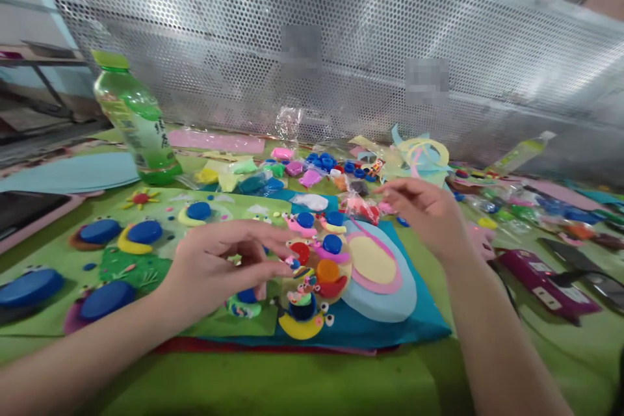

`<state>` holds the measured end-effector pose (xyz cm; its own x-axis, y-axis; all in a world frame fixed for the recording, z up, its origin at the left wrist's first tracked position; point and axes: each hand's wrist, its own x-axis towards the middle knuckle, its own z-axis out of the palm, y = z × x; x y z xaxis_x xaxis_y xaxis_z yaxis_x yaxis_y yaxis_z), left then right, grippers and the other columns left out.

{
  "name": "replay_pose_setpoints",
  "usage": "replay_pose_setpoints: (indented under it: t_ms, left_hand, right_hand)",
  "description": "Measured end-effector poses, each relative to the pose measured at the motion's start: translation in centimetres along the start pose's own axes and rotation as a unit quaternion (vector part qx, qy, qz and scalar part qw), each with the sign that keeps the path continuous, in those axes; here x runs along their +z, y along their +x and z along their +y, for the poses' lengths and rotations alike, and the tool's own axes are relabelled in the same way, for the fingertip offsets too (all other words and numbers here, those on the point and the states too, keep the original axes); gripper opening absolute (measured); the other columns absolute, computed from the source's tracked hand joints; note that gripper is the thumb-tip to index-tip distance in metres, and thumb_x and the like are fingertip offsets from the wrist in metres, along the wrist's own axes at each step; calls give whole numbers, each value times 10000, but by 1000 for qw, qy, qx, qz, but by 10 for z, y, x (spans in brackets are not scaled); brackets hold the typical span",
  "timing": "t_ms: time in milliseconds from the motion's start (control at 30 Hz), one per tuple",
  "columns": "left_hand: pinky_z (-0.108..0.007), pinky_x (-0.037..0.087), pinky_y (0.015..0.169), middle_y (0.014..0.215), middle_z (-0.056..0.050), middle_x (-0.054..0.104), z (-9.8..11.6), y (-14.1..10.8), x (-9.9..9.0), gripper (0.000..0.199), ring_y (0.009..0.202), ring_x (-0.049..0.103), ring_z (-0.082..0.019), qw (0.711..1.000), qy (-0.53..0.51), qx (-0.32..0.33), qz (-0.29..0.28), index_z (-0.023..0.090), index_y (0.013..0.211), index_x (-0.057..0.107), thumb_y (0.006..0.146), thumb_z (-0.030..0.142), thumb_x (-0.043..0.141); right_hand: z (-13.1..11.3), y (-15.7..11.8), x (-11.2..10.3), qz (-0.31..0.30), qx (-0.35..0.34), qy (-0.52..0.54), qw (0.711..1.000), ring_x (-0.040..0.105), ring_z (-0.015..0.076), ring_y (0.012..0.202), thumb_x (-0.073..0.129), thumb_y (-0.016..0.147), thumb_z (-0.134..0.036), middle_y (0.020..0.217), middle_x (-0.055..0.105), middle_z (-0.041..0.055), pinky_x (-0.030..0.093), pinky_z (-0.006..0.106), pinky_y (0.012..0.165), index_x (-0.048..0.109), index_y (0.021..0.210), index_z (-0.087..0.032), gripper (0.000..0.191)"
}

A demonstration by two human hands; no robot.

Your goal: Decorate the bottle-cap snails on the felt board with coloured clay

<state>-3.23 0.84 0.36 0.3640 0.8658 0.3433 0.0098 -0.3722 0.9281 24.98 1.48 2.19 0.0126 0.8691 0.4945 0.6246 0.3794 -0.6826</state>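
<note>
My left hand (221,260) is over the middle of a decorated green card sheet (190,299), its thumb and index finger closed on a small multicoloured clay piece (292,262). Just below that piece is a clay snail (299,325) with a yellow body, bulging eyes and a dark blue cap as its shell. More snails with red, orange (327,270) and blue caps crowd beside it. Above the right edge of the blue card (424,318) hovers my right hand (424,214), fingers stretched loosely leftward near pink clay; nothing shows in them.
A green drink bottle (139,123) stands at the back left. Bagged clay (238,172), loose blue bottle caps (322,161) and paper strips (424,153) lie along the back. On the right is a purple power strip (546,286) with a cable. A perforated metal panel (341,32) rises behind.
</note>
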Motion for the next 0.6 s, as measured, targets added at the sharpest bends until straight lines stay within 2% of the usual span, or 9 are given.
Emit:
replay_pose_setpoints:
  t_ms: [33,100,233,333,467,533,600]
  left_hand:
    - [-130,475,389,709,56,673,-1,0,0,259,407,561,-65,1000,1,18,-2,240,852,682,688,42,654]
    - [-123,487,385,715,66,678,-3,0,1,334,421,576,-69,998,9,52,-17,277,876,682,677,9,663]
    - [-132,527,421,746,82,686,-4,1,-1,400,468,607,-78,994,38,86,-63,331,960,655,681,49,714]
    - [-103,524,481,741,99,692,-3,1,-2,406,512,617,-64,983,122,116,-78,350,979,642,674,106,749]
    - [-134,514,474,741,108,698,-5,-1,-1,140,518,629,-84,964,206,159,-48,361,931,650,793,331,650]
    - [-144,499,449,712,113,695,-7,-1,-1,137,489,621,-85,954,237,183,-29,358,930,645,830,424,578]
    - [-127,487,453,689,122,690,-9,-1,-1,151,456,598,-67,941,278,192,-18,350,936,642,823,431,585]
  right_hand:
    - [-14,-1,16,-60,-16,53,997,565,135,677,566,843,-302,808,624,47,428,209,565,640,830,-157,165]
    - [-33,-7,38,-134,-46,87,986,531,107,645,595,833,-254,787,607,25,400,186,532,652,802,-162,113]
    - [-45,-24,51,-224,-28,114,968,470,68,558,648,810,-230,721,586,-12,351,162,473,664,801,-173,60]
    - [-45,-30,54,-250,-26,136,958,477,60,554,682,790,-219,699,584,-22,364,148,477,669,791,-177,45]
    - [-49,-32,55,-261,-27,143,954,514,79,601,693,785,-226,746,613,-11,387,151,481,671,775,-186,47]
    - [-51,-33,54,-261,-20,138,955,521,81,604,686,793,-222,740,618,-19,388,157,481,669,755,-192,52]
    - [-52,-33,54,-258,-18,137,956,525,77,598,683,795,-201,720,618,-30,398,159,494,666,737,-190,62]
